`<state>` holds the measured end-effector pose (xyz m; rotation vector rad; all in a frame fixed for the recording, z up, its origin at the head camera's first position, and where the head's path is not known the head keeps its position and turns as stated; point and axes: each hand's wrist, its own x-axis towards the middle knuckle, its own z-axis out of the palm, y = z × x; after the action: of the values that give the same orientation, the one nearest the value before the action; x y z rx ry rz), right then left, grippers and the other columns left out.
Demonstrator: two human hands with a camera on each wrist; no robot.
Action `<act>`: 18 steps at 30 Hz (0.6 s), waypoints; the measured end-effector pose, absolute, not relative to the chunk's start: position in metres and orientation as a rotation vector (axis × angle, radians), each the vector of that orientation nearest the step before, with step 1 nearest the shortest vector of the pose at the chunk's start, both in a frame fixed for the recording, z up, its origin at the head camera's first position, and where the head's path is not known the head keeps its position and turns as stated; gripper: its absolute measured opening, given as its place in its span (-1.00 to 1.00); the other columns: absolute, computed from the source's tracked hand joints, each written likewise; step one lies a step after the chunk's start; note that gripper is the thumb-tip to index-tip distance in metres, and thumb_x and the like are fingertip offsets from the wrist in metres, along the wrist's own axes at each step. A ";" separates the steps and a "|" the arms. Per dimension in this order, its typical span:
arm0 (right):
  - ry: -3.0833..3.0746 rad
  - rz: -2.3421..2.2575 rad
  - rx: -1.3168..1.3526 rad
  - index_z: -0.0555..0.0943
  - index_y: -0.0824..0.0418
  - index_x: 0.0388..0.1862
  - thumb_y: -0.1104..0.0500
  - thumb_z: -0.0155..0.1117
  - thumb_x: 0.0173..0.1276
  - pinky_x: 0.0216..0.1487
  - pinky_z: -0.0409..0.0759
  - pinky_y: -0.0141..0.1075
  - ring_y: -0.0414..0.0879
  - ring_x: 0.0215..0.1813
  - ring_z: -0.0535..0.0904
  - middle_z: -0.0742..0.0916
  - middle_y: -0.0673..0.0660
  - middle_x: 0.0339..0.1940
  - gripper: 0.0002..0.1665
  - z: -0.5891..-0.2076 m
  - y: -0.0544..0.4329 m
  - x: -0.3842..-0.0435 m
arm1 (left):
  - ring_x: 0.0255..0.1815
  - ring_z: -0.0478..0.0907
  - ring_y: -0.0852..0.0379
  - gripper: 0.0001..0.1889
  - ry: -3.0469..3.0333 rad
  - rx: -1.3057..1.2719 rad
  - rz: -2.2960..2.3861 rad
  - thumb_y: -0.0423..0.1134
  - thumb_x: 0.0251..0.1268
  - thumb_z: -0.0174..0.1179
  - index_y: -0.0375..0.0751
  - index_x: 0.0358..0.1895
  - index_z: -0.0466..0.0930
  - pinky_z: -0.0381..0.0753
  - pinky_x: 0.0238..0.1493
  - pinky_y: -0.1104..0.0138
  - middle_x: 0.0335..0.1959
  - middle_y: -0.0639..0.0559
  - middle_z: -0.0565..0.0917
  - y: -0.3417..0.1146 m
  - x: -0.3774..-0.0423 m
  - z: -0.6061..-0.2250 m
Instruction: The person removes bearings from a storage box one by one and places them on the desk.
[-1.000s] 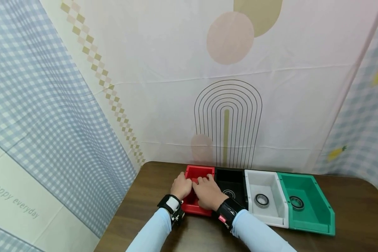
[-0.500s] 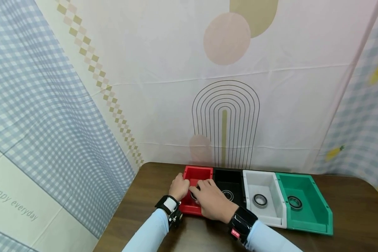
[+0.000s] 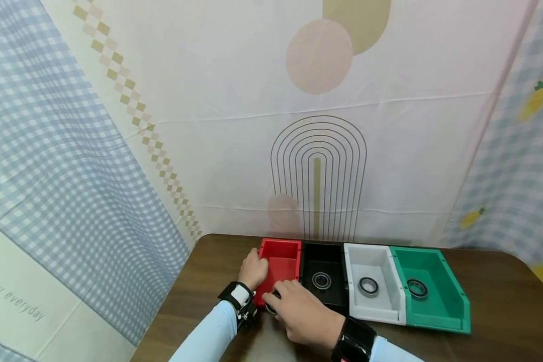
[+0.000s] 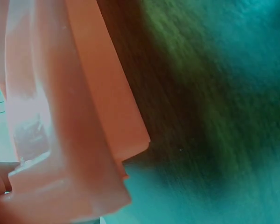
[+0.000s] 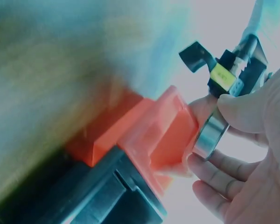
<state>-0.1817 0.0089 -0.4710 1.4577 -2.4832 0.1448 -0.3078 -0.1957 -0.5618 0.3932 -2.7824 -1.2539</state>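
Observation:
My right hand [image 3: 304, 314] pinches a ball bearing [image 5: 211, 135] between thumb and fingers, just over the front end of the red bin [image 3: 281, 247]. In the head view the fingers hide most of this bearing. My left hand [image 3: 253, 271] grips the red bin's left wall, its fingers over the rim. The left wrist view shows mostly the bin's wall, with a bit of a finger at the lower left. The floor of the red bin that shows is bare.
Right of the red bin, a black bin [image 3: 324, 251], a white bin [image 3: 368, 256] and a green bin [image 3: 454, 289] stand side by side on the wooden table [image 3: 493, 281]. Each holds one bearing lying flat. A patterned cloth hangs behind the table.
My right hand has come out of the red bin towards the table's front edge, bringing the bearing with it. My left hand stays on the bin. The view has shifted slightly right.

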 end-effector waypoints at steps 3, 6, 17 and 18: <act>-2.452 0.123 1.484 0.60 0.03 0.26 0.10 0.45 0.39 0.10 0.59 -0.28 -0.17 -0.04 0.52 0.62 -0.05 -0.10 -0.52 -0.475 0.010 -0.178 | -0.33 0.61 -0.03 -0.70 -2.788 0.381 -1.230 -0.16 0.48 -0.03 -0.20 0.10 0.55 0.54 -0.35 0.14 -0.22 -0.11 0.71 -0.191 -0.303 -0.554; -2.453 0.125 1.546 0.60 0.00 0.23 0.08 0.45 0.39 0.02 0.57 -0.35 -0.22 -0.12 0.49 0.60 -0.08 -0.16 -0.55 -0.479 0.007 -0.176 | -0.29 0.62 -0.07 -0.70 -2.791 0.373 -1.195 -0.21 0.49 -0.04 -0.26 0.11 0.55 0.53 -0.29 0.10 -0.18 -0.17 0.73 -0.187 -0.288 -0.534; -2.522 0.153 1.859 0.63 -0.08 0.29 -0.08 0.43 0.50 -0.11 0.46 -0.64 -0.43 -0.18 0.43 0.65 -0.18 -0.13 -0.56 -0.499 -0.003 -0.168 | -0.17 0.68 -0.12 -0.67 -2.785 0.358 -1.176 -0.22 0.51 -0.01 -0.30 0.16 0.56 0.63 -0.15 0.00 -0.06 -0.22 0.75 -0.177 -0.275 -0.516; -2.502 0.132 1.873 0.64 -0.08 0.27 -0.08 0.43 0.49 -0.14 0.42 -0.65 -0.44 -0.20 0.42 0.65 -0.18 -0.15 -0.58 -0.501 -0.004 -0.167 | -0.16 0.69 -0.12 -0.67 -2.786 0.359 -1.177 -0.22 0.51 -0.01 -0.29 0.17 0.56 0.63 -0.15 0.00 -0.05 -0.22 0.76 -0.177 -0.275 -0.515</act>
<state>-0.1668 -0.0043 -0.5015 1.8730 -2.5018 0.1319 -0.2749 -0.1771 -0.5154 0.3589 -2.7864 -1.1765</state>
